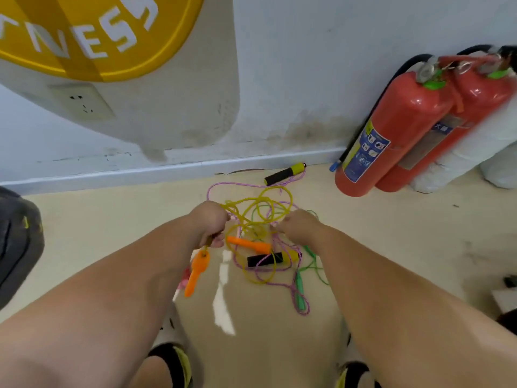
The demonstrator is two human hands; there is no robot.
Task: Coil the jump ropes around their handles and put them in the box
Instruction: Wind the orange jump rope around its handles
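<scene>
Several jump ropes lie tangled on the cream floor. My left hand [210,223] grips the yellow rope [261,201], and one orange handle [197,271] dangles below that fist. The other orange handle [247,244] lies in the tangle. My right hand [297,224] pinches strands at the tangle's right side; which rope it holds is unclear. A pink rope [223,186] runs to a black-and-yellow handle [285,173] by the wall, and its twin handle [272,259] lies in the middle. A green rope with a green handle [300,289] lies at the right. No box is in view.
Two red fire extinguishers [391,130] stand against the wall at the right, beside white sacks [475,152]. A dark bag [16,242] sits at the left edge. The wall's baseboard [167,169] runs just behind the ropes. My knees are at the bottom.
</scene>
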